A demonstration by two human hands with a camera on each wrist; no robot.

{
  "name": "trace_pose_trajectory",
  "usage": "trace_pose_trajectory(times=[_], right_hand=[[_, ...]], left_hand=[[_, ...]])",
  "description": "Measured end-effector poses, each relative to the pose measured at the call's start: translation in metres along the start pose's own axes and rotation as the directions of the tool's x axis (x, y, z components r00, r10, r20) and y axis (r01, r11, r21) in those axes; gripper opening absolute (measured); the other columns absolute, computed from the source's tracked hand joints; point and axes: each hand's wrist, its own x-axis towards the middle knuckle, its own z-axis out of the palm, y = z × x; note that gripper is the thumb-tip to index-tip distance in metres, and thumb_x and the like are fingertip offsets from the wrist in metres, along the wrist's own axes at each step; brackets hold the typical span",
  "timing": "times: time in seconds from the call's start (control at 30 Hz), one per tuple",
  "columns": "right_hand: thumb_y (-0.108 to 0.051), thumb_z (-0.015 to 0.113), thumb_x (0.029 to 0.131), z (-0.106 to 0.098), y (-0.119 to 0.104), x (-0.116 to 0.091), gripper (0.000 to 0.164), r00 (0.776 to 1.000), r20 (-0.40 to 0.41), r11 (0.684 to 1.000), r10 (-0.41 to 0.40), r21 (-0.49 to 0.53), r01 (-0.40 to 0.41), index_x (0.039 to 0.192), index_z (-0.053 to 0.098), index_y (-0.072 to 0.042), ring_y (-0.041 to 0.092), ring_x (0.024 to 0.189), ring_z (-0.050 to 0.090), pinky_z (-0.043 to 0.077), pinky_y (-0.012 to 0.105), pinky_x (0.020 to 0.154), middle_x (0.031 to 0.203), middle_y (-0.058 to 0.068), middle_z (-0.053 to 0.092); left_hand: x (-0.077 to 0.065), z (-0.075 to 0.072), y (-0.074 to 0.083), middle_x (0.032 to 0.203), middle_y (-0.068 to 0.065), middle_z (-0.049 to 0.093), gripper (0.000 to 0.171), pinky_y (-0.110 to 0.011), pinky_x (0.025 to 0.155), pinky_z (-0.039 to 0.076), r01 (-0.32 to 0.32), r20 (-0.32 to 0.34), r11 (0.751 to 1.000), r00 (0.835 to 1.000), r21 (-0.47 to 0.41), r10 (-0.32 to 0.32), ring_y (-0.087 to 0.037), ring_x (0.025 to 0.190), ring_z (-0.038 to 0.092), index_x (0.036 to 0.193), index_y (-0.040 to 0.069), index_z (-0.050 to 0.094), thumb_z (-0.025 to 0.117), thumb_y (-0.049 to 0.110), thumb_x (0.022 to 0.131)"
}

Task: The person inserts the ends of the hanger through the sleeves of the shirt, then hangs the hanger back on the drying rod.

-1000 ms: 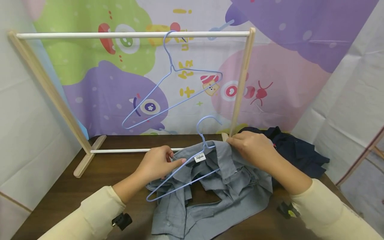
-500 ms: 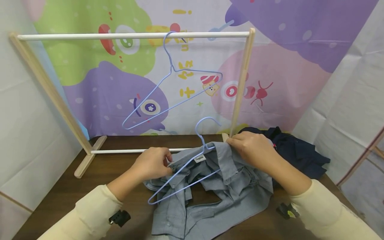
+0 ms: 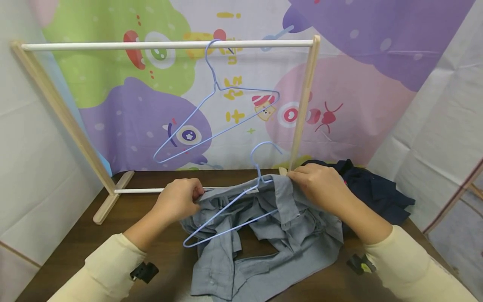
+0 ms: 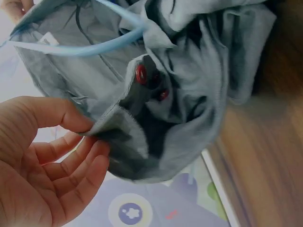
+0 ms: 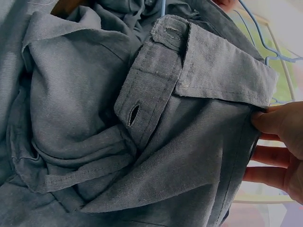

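A grey collared shirt (image 3: 260,274) lies bunched on the table, with its upper edge lifted. In its neck opening sits a light blue wire hanger (image 3: 259,173), hook up; its right end is under the cloth and its left end shows outside. My left hand (image 3: 176,202) pinches the shirt's left upper edge between thumb and fingers. Red buttons (image 4: 141,74) show on the cloth near it in the left wrist view. At the other side, my right hand (image 3: 318,184) pinches the shirt just beside the folded collar (image 5: 227,71).
Behind stands a rack with wooden legs and a white top rod (image 3: 113,45). A second blue hanger (image 3: 216,87) hangs bare from that rod. Dark navy clothing (image 3: 377,193) lies heaped at the right. A printed cloth backdrop (image 3: 234,138) closes off the back.
My left hand has moved left and slightly up, drawing the shirt's left edge outward from the hanger. The hanger has shifted slightly, and my right hand has stayed nearly still.
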Motion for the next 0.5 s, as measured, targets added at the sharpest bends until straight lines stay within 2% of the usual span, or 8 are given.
trace_pose_trajectory(times=[0.13, 0.3, 0.5], right_hand=[[0.007, 0.080, 0.070, 0.000, 0.002, 0.000, 0.029, 1.000, -0.005, 1.000, 0.014, 0.012, -0.014, 0.097, 0.076, -0.004, 0.023, 0.076, 0.067, 0.056, 0.039, 0.058, 0.086, 0.006, 0.072], [0.009, 0.079, 0.069, 0.001, 0.005, -0.001, 0.030, 0.999, -0.022, 0.999, 0.033, 0.028, -0.032, 0.096, 0.076, -0.004, 0.023, 0.076, 0.067, 0.055, 0.040, 0.059, 0.087, 0.006, 0.072], [0.008, 0.081, 0.069, 0.001, 0.005, -0.001, 0.030, 0.999, -0.014, 0.999, 0.037, 0.030, -0.036, 0.096, 0.076, -0.005, 0.023, 0.076, 0.068, 0.055, 0.040, 0.059, 0.087, 0.006, 0.072]], left_hand=[[-0.002, 0.007, -0.005, 0.075, 0.003, 0.059, 0.027, -0.037, 0.063, 0.048, 0.007, 0.021, 1.000, 1.000, -0.012, -0.007, -0.015, 0.068, 0.056, 0.086, 0.010, 0.064, 0.081, 0.008, 0.065], [-0.003, 0.022, -0.013, 0.074, 0.003, 0.060, 0.030, -0.036, 0.065, 0.049, -0.015, 0.033, 0.998, 0.999, -0.060, 0.017, -0.014, 0.067, 0.057, 0.087, 0.009, 0.062, 0.086, 0.016, 0.070], [-0.004, 0.033, -0.024, 0.076, 0.001, 0.068, 0.019, -0.038, 0.069, 0.051, -0.034, 0.000, 0.991, 0.999, -0.131, 0.035, -0.015, 0.071, 0.063, 0.090, 0.005, 0.069, 0.077, 0.013, 0.075]])
